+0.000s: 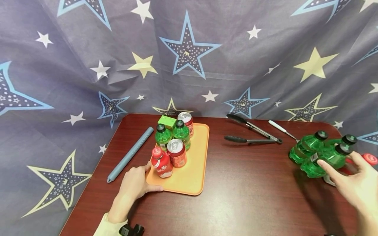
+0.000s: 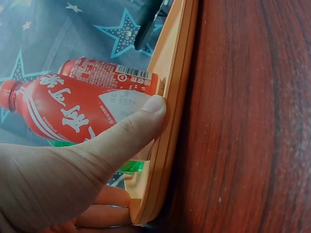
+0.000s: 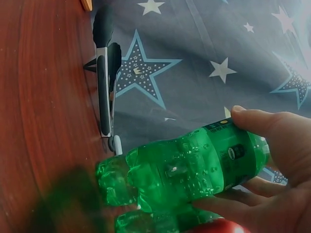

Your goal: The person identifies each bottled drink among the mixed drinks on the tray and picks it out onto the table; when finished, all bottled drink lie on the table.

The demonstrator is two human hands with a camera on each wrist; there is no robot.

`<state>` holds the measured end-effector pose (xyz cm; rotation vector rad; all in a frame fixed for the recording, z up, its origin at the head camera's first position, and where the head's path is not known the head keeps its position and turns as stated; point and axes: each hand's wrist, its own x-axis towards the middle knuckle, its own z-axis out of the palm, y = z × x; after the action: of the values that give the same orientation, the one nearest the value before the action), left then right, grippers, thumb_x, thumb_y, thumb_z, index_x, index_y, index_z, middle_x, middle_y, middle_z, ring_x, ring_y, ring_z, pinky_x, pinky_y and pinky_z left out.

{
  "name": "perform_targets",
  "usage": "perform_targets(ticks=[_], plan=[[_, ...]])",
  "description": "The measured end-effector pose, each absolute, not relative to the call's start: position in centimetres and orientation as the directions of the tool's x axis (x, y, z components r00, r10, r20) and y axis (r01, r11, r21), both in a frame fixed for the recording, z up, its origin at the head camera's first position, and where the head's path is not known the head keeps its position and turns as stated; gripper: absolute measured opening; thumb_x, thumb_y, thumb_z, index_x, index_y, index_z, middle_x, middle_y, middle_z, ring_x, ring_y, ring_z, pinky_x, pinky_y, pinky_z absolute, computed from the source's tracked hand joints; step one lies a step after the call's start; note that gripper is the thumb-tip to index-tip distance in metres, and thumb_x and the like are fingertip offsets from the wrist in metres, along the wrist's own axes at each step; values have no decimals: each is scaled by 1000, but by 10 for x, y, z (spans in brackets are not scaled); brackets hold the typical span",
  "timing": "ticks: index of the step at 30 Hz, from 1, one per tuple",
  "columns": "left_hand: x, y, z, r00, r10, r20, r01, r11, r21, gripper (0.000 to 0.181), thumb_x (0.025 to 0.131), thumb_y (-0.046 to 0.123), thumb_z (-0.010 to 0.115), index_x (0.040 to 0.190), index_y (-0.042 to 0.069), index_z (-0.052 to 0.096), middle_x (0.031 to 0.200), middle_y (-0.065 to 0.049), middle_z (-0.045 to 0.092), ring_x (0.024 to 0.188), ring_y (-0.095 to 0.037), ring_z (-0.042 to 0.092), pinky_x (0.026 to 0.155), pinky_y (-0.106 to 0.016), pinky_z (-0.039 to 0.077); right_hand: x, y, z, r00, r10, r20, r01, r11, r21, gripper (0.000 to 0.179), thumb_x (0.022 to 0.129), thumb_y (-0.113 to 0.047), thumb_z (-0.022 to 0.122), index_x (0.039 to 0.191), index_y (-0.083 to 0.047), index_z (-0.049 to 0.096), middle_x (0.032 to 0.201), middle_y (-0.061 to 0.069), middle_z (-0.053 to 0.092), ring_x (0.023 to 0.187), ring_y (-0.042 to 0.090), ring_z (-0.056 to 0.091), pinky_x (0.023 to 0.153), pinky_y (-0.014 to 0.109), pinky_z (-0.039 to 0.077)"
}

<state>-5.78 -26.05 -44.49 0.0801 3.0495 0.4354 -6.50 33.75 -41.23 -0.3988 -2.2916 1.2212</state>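
Note:
My left hand [image 1: 134, 182] grips the near left corner of an orange tray [image 1: 192, 173]; in the left wrist view the thumb lies along its rim. On the tray stand a red bottle [image 1: 162, 165], a red can [image 1: 178, 157], two green bottles [image 1: 164, 137], another red can [image 1: 189, 123] at the back and a bright green box [image 1: 167, 122]. At the right, my right hand [image 1: 358, 182] holds a green soda bottle [image 3: 180, 167] between thumb and fingers, its base a little above the table. Other green bottles [image 1: 305, 147] stand close behind it.
Black-tipped tongs [image 1: 260, 131] lie spread at the back, beside a white-handled utensil [image 1: 279, 127]. A blue-grey stick [image 1: 131, 154] lies left of the tray. A red-capped bottle [image 1: 370, 159] is partly hidden behind my right hand. A star-patterned curtain [image 1: 224, 65] hangs behind the table.

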Motion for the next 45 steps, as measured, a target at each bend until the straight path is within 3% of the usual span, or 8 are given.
perform_targets(ticks=[11, 20, 24, 29, 36, 39, 43, 45], plan=[[-57, -261, -446, -996, 64, -54, 47, 959, 280, 107, 59, 61, 99, 139, -3, 67, 116, -25, 78, 95, -42, 76, 80, -56, 60, -67, 344, -420, -846, 486, 220, 79, 522, -849, 55, 83, -5, 88, 133, -25, 74, 89, -45, 63, 77, -31, 59, 57, 2, 47], [-57, -260, -446, -997, 65, -51, 49, 960, 277, 107, 58, 61, 99, 139, -2, 68, 117, -25, 78, 95, -43, 76, 81, -56, 60, -65, 348, -429, -850, 497, 173, 172, 574, -800, 43, 85, -18, 90, 117, -40, 70, 79, -54, 53, 72, -34, 53, 57, 1, 43], [-57, -260, -446, -997, 65, -52, 48, 960, 275, 107, 58, 61, 99, 139, -2, 67, 117, -25, 78, 95, -43, 76, 81, -56, 60, -64, 349, -433, -842, 500, 200, 223, 662, -716, 35, 84, -27, 91, 109, -35, 68, 74, -59, 43, 67, -37, 45, 65, -1, 33], [-57, -260, -446, -997, 66, -49, 50, 961, 273, 108, 58, 61, 99, 139, -2, 67, 117, -25, 78, 95, -43, 75, 81, -56, 60, -64, 348, -437, -846, 487, 216, 220, 688, -691, 33, 83, -28, 91, 100, -20, 65, 70, -57, 43, 65, -37, 44, 66, 1, 30], [-56, -260, -445, -996, 66, -57, 48, 960, 276, 108, 59, 62, 99, 140, -2, 67, 118, -26, 77, 96, -44, 75, 82, -56, 59, -64, 344, -442, -850, 485, 206, 235, 699, -675, 50, 83, -29, 92, 123, -11, 68, 73, -58, 38, 63, -37, 43, 63, -1, 32], [-57, -260, -445, -996, 66, -57, 48, 960, 277, 107, 59, 62, 99, 139, -2, 67, 118, -26, 78, 96, -43, 75, 82, -57, 59, -64, 343, -443, -850, 488, 200, 255, 712, -654, 55, 83, -31, 92, 129, -12, 69, 75, -40, 60, 63, -37, 42, 62, -1, 32], [-57, -260, -444, -996, 67, -58, 49, 961, 273, 107, 59, 62, 98, 139, -2, 67, 117, -26, 78, 95, -44, 75, 82, -56, 59, -66, 344, -445, -841, 478, 252, 233, 742, -628, 55, 81, -31, 93, 127, -9, 71, 73, -40, 60, 62, -37, 39, 62, 7, 33], [-57, -260, -444, -996, 66, -63, 47, 961, 273, 108, 59, 62, 98, 140, -2, 67, 117, -26, 78, 95, -44, 75, 82, -56, 59, -67, 345, -445, -832, 472, 293, 208, 754, -623, 55, 79, -29, 94, 125, -8, 72, 75, -48, 48, 63, -37, 38, 63, 12, 34]])
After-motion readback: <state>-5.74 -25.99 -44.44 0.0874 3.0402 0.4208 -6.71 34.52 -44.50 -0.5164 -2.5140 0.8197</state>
